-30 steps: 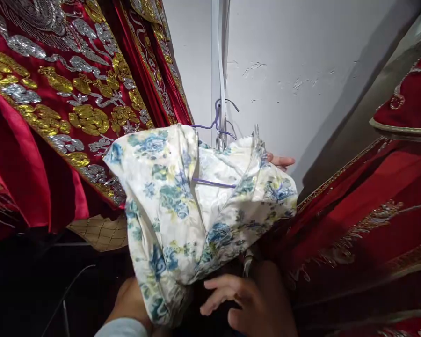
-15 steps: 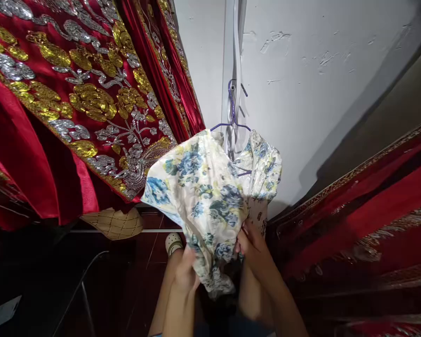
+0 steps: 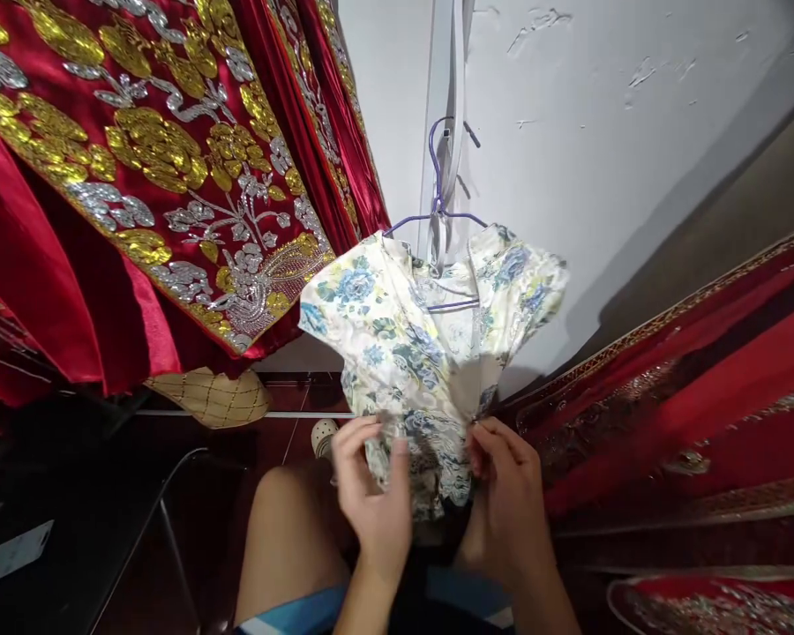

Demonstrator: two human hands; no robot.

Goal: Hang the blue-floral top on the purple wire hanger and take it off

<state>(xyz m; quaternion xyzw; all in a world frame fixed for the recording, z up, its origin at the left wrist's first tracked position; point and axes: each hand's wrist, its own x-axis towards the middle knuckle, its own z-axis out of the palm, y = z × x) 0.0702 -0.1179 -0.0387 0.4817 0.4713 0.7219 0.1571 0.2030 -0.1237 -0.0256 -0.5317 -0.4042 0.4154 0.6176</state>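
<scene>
A white short-sleeved blouse [image 3: 397, 344] with blue and green flowers hangs on a purple hanger [image 3: 437, 190] against the wall. Its V-shaped neckline faces me and its lower hem is gathered. At the left side of its waist is my left hand [image 3: 374, 498], a little blurred, thumb and fingers apart in front of the fabric. My right hand [image 3: 506, 467] pinches the blouse's right front edge near the waist. The tips of those fingers are partly hidden.
Red cloth with gold and silver sequins [image 3: 165, 150] hangs at the left, and more red garments [image 3: 721, 388] line the right. Behind the hanger is a white wall [image 3: 602, 106]. A black chair [image 3: 72, 494] with a phone-like flat item [image 3: 13, 556] stands lower left.
The blouse's right front has swung out to the right, so both sleeves now spread. My left hand has opened off the fabric and risen; my right hand has moved slightly right.
</scene>
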